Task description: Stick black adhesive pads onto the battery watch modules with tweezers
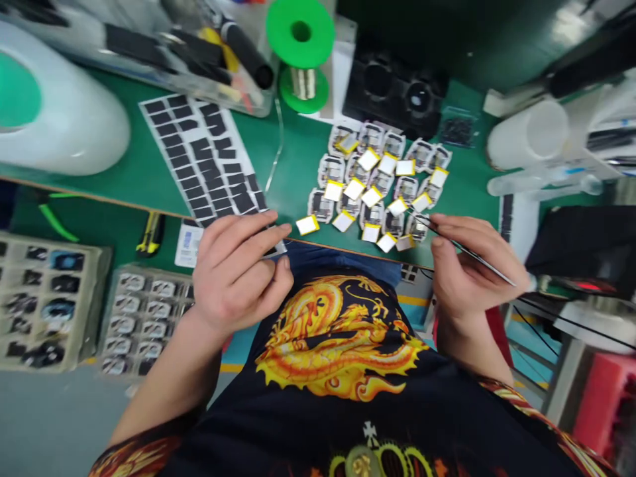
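Note:
My right hand (474, 262) grips a pair of metal tweezers (477, 257), their tips pointing left to the lower right end of a group of small devices. These devices (330, 170) are opened white housings with circuit parts inside, standing in rows. Beside most of them lies a small silver battery with a yellow edge (307, 225). My left hand (238, 275) lies over the lower end of a white sheet of black adhesive pieces (199, 156), fingers stretched out and slightly bent. Its palm side is hidden, and I make out nothing held in it.
A green solder spool (301, 30) stands at the back, left of a black fixture (395, 93). A tool bin (189, 53) and a white rounded machine (64, 106) occupy the left. Part trays (144, 315) and a yellow cutter (150, 233) lie lower left. White cups (519, 136) stand right.

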`<state>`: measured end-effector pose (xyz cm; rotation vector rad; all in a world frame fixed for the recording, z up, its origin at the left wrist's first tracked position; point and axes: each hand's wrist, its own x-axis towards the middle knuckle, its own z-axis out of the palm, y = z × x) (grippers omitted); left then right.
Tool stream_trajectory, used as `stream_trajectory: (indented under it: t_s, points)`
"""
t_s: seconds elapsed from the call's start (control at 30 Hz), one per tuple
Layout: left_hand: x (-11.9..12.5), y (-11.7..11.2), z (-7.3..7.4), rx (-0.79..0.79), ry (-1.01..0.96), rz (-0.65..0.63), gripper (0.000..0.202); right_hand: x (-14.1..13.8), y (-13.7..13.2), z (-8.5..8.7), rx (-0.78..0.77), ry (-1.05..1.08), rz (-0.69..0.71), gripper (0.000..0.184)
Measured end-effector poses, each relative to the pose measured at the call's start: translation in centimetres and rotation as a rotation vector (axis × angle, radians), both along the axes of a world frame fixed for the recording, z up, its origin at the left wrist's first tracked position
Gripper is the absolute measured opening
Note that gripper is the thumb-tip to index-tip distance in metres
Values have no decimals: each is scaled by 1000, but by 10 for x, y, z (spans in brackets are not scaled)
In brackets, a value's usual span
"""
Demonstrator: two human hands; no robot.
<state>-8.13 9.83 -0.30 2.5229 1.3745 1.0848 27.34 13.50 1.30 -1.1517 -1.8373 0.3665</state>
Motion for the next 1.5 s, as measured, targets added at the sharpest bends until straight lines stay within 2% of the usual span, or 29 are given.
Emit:
stream_trajectory:
  t_s: [0.1,0.27,0.43,0.77,1.5]
  points:
    - [30,6,-1,-18,-44,-114,30,6,0,2,38,0,-77,24]
    - [80,18,-3,-7,-19,-267,24,9,-7,3,-16,-71,79,33]
    - [105,29,-6,17,7,-342,19,10,-8,-2,-20,-133,202,40]
    - [112,36,-8,-57,56,-396,14,10,-4,-14,-4,-130,222,38]
    - [109,45,-7,-111,51,-437,16,12,-6,-18,-15,-123,219,43]
